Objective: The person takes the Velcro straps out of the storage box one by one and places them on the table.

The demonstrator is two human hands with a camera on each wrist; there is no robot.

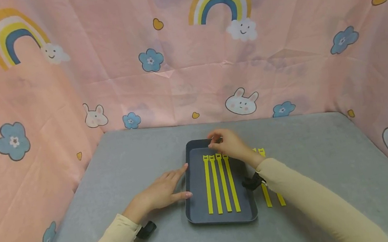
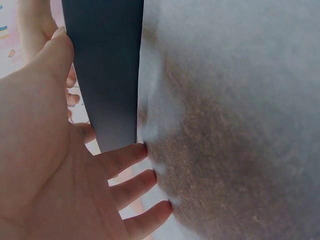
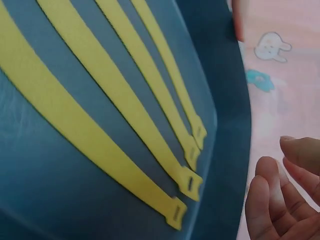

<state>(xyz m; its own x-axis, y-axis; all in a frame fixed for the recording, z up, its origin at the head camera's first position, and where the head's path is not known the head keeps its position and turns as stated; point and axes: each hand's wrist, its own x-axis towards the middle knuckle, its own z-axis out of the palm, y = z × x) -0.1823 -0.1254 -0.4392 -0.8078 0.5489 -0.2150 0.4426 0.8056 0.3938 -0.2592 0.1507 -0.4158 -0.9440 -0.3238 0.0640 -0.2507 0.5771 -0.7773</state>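
Several yellow hook-and-loop cable ties [image 1: 217,184] lie side by side, lengthwise, in a dark grey tray [image 1: 203,220]. Their slotted heads point to the tray's far end, as the yellow cable ties [image 3: 115,95] in the right wrist view also show. My left hand [image 1: 160,190] is at the tray's left side, fingers spread and fingertips right at the rim. Over the far end of the tray hovers my right hand [image 1: 230,144], its fingers loosely bent. In the right wrist view a gap shows between thumb and fingers [image 3: 270,195], with nothing held there.
Two more yellow cable ties [image 1: 266,198] lie on the grey table [image 1: 140,155] to the right of the tray, partly hidden by my right forearm. A pink curtain [image 1: 190,85] with rainbows and rabbits encloses the table's back and sides.
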